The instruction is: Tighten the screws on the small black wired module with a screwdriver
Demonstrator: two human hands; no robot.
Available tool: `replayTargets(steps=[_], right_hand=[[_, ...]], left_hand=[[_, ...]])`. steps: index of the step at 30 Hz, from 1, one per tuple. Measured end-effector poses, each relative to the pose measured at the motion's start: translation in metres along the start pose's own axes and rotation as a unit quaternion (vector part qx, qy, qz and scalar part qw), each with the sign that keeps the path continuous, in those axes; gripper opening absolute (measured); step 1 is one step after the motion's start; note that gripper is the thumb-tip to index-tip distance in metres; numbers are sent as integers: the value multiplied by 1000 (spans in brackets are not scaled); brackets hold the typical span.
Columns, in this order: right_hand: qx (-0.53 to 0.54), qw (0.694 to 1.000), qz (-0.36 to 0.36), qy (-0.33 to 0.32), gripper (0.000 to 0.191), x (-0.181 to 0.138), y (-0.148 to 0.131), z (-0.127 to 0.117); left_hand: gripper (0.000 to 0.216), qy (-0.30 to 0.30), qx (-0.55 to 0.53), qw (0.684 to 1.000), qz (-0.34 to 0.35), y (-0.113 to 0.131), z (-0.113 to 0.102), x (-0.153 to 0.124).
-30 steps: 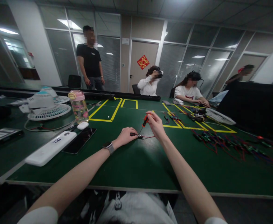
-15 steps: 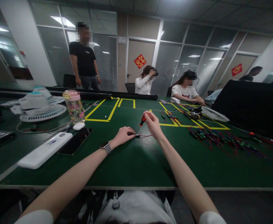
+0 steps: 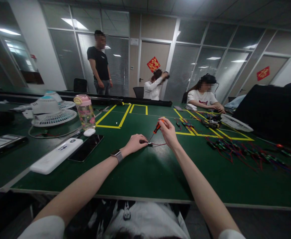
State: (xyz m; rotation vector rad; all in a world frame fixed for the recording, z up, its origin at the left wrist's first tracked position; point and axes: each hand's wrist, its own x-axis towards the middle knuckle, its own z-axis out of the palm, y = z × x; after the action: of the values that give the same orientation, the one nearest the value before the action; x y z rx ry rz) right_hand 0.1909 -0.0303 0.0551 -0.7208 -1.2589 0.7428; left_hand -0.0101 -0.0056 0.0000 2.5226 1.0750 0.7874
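My right hand (image 3: 168,132) grips an orange-and-black screwdriver (image 3: 157,127) by its handle. Its shaft slants down to the left, and the tip meets a small dark terminal block or board (image 3: 150,144) on the table. My left hand (image 3: 136,143), with a watch (image 3: 117,155) on the wrist, pinches the left side of that small part and holds it against the tabletop. A thin red wire (image 3: 159,145) runs from the part to the right, under my right hand. The fingertips of my left hand partly hide the part.
Several wired boards (image 3: 242,151) lie in a heap at the right. Yellow tape (image 3: 124,117) marks the green table (image 3: 135,179). At left are a white power bank (image 3: 57,156), a phone (image 3: 87,147), a bottle (image 3: 86,113) and fans (image 3: 53,118). Two people sit opposite; another person (image 3: 98,66) stands.
The view has shifted slightly, moving most things rightward in the picture. The screwdriver leans a little more to the right. Both hands keep their grips.
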Motion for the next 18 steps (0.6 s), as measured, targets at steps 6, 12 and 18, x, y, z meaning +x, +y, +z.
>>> replayTargets(steps=[6,12,18], right_hand=[[20,999,-2,-27,34,1,-2,-2],[-8,998,-22,-54,38,0,-8,-1],[-147,987,-61,-15,30,5,-12,0]], left_hand=[[15,3,-5,1000,-3,0,0,0],[15,6,1,1000,-5,1,0,-1],[15,-1,1,1000,-10,4,-1,-1]])
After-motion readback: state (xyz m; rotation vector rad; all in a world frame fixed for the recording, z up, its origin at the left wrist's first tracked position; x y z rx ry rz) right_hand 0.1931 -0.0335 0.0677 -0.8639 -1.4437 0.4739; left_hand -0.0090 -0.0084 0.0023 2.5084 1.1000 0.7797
